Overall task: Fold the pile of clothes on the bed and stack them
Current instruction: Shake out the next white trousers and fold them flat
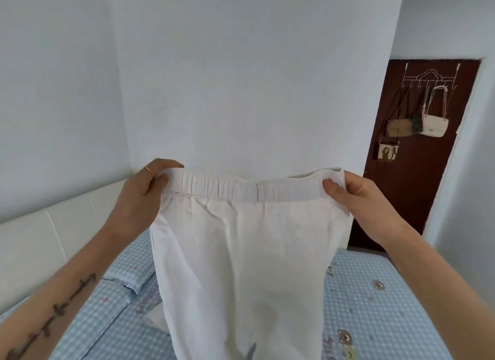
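Now white pants [241, 252] held up over bed [375, 292], not folded yet. No stack in view; pile not in view either. Left hand [139, 196] pinches left end of waistband, right hand [356, 198] pinches right end. Both arms raised, stretched forward, waistband pulled flat, legs hang down.

A white-walled bedroom with a dark door at the right.

We saw a dark brown door [417, 150] carrying a white hook rack [430, 78]. From it hung a tan bag [399, 128], a cream bag [434, 125] and a small printed bag [387, 152]. A white padded headboard [53, 225] stood at the left against the plain white wall [241, 78].
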Demonstrator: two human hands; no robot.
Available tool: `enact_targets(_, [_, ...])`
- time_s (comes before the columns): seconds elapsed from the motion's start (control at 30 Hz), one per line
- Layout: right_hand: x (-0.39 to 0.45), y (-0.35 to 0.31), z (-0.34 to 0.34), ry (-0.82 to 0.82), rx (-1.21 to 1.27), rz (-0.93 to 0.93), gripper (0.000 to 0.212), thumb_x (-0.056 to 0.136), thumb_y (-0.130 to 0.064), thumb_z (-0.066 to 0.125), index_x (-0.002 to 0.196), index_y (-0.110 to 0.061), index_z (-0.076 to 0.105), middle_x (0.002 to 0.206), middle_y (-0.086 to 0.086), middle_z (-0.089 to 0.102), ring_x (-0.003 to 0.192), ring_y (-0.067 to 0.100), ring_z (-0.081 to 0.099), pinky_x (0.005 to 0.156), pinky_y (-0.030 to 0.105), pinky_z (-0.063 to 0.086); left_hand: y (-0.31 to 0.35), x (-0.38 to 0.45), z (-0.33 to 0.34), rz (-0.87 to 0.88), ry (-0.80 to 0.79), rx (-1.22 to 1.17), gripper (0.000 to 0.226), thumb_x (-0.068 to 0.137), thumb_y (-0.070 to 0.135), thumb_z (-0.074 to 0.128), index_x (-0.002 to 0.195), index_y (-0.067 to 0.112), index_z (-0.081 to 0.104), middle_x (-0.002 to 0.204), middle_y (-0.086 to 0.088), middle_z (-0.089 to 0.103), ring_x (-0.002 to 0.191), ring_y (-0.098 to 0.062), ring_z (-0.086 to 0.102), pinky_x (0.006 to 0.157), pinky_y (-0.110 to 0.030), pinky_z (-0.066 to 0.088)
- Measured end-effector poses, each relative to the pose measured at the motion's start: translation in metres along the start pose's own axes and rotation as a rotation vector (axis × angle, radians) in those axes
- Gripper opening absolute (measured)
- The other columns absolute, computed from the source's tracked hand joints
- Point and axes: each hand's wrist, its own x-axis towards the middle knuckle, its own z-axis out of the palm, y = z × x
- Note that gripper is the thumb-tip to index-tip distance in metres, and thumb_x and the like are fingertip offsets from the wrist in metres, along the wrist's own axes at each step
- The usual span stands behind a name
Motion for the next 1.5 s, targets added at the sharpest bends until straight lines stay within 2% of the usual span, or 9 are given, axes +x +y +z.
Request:
enact_targets(0.2, [-0.025,0.003,-0.01,-0.328,0.262,0.061,0.028,0.079,-0.037,0.072,0.095,-0.014,0.072,0.09,0.002,0.071,0.082,0.014,0.067,0.072,0.025,0.055,-0.002,-0.012,0.004,0.032,-0.069,-0.275,0.037,0.093,0.006,0.044,0.103,0.036,0.063,0.088,0.002,0.064,0.074,-0.009,0.053,0.068,-0.024,0.042])
enact_targets(0.33, [-0.035,0.005,0.001,-0.377,0.389,0.088,0.028,0.074,-0.041,0.078,0.088,-0.018,0.072,0.082,-0.004,0.069,0.074,0.009,0.067,0.066,0.022,0.054,0.006,-0.027,0.014,0.07,-0.162,-0.55,0.022,0.091,0.011,0.046,0.106,0.017,0.061,0.094,-0.012,0.067,0.082,-0.035,0.061,0.071,-0.037,0.05])
enact_targets(0.6, [-0.029,0.009,0.051,-0.439,0.181,0.044,0.023,0.085,-0.036,0.067,0.093,-0.014,0.067,0.091,-0.002,0.06,0.084,0.013,0.054,0.078,0.025,0.042,0.052,-0.05,0.063,0.144,-0.558,-0.645,0.021,0.087,0.003,0.05,0.092,0.016,0.065,0.091,-0.003,0.068,0.082,-0.016,0.059,0.074,-0.019,0.044])
enact_targets(0.73, [-0.031,0.011,0.068,-0.436,0.226,0.009,0.022,0.084,-0.03,0.068,0.094,-0.01,0.066,0.091,0.006,0.056,0.086,0.023,0.048,0.08,0.038,0.034,0.065,-0.062,0.077,0.187,-0.574,-0.749,0.021,0.085,0.0,0.057,0.094,0.015,0.068,0.09,0.002,0.061,0.087,-0.013,0.058,0.079,-0.018,0.043])
enact_targets(0.9, [-0.038,0.014,0.078,-0.417,0.468,0.096,0.032,0.069,-0.029,0.082,0.088,-0.011,0.064,0.082,0.001,0.063,0.075,0.015,0.056,0.073,0.026,0.046,0.068,-0.07,0.078,0.027,-0.579,-0.924,0.018,0.075,0.012,0.072,0.091,0.015,0.066,0.089,0.001,0.067,0.085,-0.012,0.064,0.075,-0.02,0.05])
enact_targets(1.13, [-0.05,0.009,0.079,-0.378,0.411,0.121,0.023,0.068,-0.027,0.082,0.084,-0.018,0.069,0.086,-0.009,0.066,0.08,0.007,0.06,0.075,0.019,0.048,0.054,-0.084,0.079,-0.023,-0.719,-0.92,0.01,0.082,0.012,0.065,0.087,0.014,0.058,0.14,0.0,0.051,0.13,-0.02,0.048,0.105,-0.035,0.042])
enact_targets(1.2, [-0.054,0.007,0.08,-0.4,0.386,0.125,0.017,0.071,-0.03,0.079,0.084,-0.023,0.071,0.084,-0.014,0.065,0.078,0.003,0.06,0.074,0.017,0.047,0.051,-0.089,0.081,-0.042,-0.708,-0.927,0.008,0.084,0.01,0.064,0.088,0.011,0.056,0.141,0.0,0.05,0.132,-0.02,0.045,0.105,-0.04,0.041])
enact_targets(1.33, [-0.055,0.012,0.08,-0.382,0.279,0.2,0.039,0.066,-0.037,0.083,0.094,-0.013,0.07,0.096,0.0,0.067,0.093,0.017,0.061,0.089,0.036,0.046,0.051,-0.094,0.086,-0.056,-0.695,-0.949,0.008,0.085,0.007,0.062,0.089,0.011,0.058,0.141,-0.001,0.05,0.132,-0.022,0.046,0.106,-0.041,0.041])
enact_targets(1.5, [-0.065,0.015,0.086,-0.254,0.219,0.254,0.036,0.064,-0.034,0.083,0.081,-0.015,0.057,0.103,0.012,0.068,0.091,0.016,0.062,0.082,0.03,0.049,0.046,-0.108,0.094,-0.108,-0.664,-1.01,0.01,0.085,-0.002,0.058,0.092,-0.001,0.051,0.125,-0.001,0.062,0.118,-0.015,0.056,0.095,-0.03,0.048])
